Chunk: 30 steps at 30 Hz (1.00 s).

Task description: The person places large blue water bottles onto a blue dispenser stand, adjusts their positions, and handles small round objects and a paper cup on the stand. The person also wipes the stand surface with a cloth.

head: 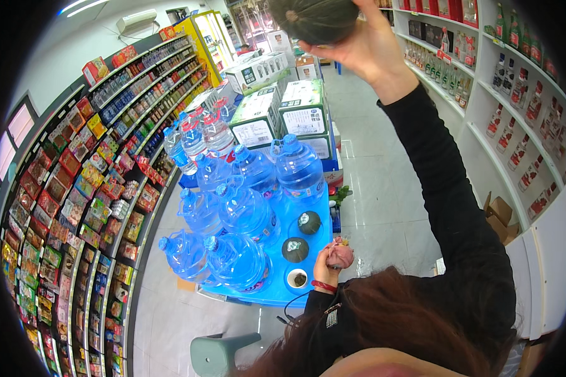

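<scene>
My right hand [375, 52], at the end of a raised black sleeve, holds a dark green round squash [313, 19] high at the top of the view. Low near my body, my left hand [325, 268] grips a crumpled pink cloth [340, 254]; a red bracelet circles that wrist. Two more dark green squashes, one [295, 249] in front and one [309, 222] behind, rest on a bright blue table [283, 294], each with a pale sticker. A white cup [297, 278] with dark contents stands beside my left hand.
Several large water bottles [247, 212] crowd the blue table. Stacked cartons [303, 106] rise behind them. Snack shelves [75, 188] curve along the left, and bottle shelves [514, 108] line the right. A green stool [217, 356] stands on the floor below the table.
</scene>
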Each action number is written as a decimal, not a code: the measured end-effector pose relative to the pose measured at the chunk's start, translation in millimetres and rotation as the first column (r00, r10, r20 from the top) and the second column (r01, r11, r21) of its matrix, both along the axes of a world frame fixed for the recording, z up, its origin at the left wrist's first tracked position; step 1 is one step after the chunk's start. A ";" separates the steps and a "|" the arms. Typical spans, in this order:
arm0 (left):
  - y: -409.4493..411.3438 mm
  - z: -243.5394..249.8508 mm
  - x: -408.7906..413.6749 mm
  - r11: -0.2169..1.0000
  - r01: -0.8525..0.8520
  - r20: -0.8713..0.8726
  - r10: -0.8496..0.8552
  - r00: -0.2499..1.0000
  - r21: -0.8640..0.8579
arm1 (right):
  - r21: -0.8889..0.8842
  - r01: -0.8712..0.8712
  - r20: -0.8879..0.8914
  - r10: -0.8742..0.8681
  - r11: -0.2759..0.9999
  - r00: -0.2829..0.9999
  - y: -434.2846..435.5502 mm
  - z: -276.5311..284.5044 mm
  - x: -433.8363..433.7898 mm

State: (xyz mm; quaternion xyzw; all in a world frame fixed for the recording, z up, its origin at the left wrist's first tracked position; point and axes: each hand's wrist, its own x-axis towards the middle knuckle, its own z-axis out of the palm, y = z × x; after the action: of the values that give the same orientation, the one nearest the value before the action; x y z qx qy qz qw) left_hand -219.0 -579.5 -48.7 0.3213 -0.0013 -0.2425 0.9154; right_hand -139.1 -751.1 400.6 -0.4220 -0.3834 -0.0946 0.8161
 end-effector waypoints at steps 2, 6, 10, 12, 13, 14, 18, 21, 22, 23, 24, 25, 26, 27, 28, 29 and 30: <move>2.7 -2.8 -1.0 0.998 -0.027 -0.062 0.031 0.998 0.051 | 0.033 0.001 -0.066 0.001 0.999 0.998 10.3 0.6 -3.3; -2.5 -3.1 -3.9 0.999 -0.036 -0.057 0.037 0.998 0.012 | 0.040 -0.024 -0.138 0.029 0.999 0.990 16.6 -1.9 -9.4; -0.5 -10.2 -3.7 0.999 -0.042 -0.041 0.042 0.998 -0.013 | 0.016 -0.072 -0.123 0.073 0.997 0.990 20.1 -5.0 -13.3; 0.9 -2.6 -6.5 1.000 -0.018 -0.038 0.018 0.999 0.013 | -0.035 0.014 -0.036 -0.015 0.999 0.999 25.1 -5.9 -23.4; -1.3 2.8 -8.5 1.000 -0.027 -0.028 0.028 0.999 0.010 | -0.057 0.058 0.008 -0.057 0.997 0.998 26.6 -6.9 -26.3; -3.6 8.3 -10.3 0.999 -0.037 -0.018 0.037 0.999 0.006 | -0.050 0.123 0.059 -0.120 0.991 0.991 26.2 -9.6 -24.8; -2.2 -4.7 -8.6 0.998 -0.067 -0.046 0.066 0.997 -0.020 | 0.021 0.319 0.301 -0.311 0.947 0.902 26.2 -15.4 -15.6; -6.2 3.8 -10.5 0.994 -0.104 -0.075 0.105 0.992 0.021 | 0.115 0.491 0.434 -0.488 0.864 0.758 17.7 -17.2 -14.0; -6.0 6.8 -12.3 0.994 -0.109 -0.115 0.111 0.987 0.024 | 0.155 0.613 0.503 -0.596 0.774 0.626 14.4 -19.7 -10.5; -6.1 10.7 -12.9 0.993 -0.114 -0.156 0.117 0.981 0.027 | 0.205 0.716 0.561 -0.679 0.667 0.473 11.4 -22.6 -8.4; -7.1 6.6 -11.9 0.994 -0.106 -0.134 0.107 0.985 0.008 | 0.171 0.722 0.546 -0.675 0.670 0.497 14.2 -24.9 -15.5; -7.9 -1.2 -9.7 0.995 -0.100 -0.112 0.098 0.989 -0.011 | 0.174 0.683 0.529 -0.653 0.709 0.542 7.7 -29.6 -7.5; -8.3 -7.6 -8.1 0.995 -0.094 -0.088 0.091 0.992 -0.028 | 0.157 0.499 0.430 -0.514 0.852 0.743 2.8 -35.1 -5.5; -10.7 -12.5 -9.8 0.996 -0.090 -0.155 0.092 0.984 0.020 | 0.156 0.292 0.315 -0.327 0.944 0.891 -0.8 -41.4 -3.0; -13.3 -17.0 -9.2 0.997 -0.077 -0.165 0.080 0.983 0.029 | 0.102 0.399 0.357 -0.408 0.911 0.840 0.4 -46.7 -3.6; -15.8 -21.6 -10.4 0.997 -0.064 -0.173 0.069 0.982 0.036 | 0.095 0.573 0.453 -0.548 0.814 0.703 0.5 -55.3 -3.5; -16.1 -22.4 -10.3 0.998 -0.050 -0.178 0.057 0.982 0.047 | 0.123 0.717 0.548 -0.649 0.686 0.527 -2.2 -62.9 -2.3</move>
State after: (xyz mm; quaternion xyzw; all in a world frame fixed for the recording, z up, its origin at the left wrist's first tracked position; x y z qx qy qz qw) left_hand -229.3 -595.6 -71.1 0.3174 0.0947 -0.2456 0.9110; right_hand -141.3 -753.4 337.7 -0.5388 -0.4097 -0.5010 0.5392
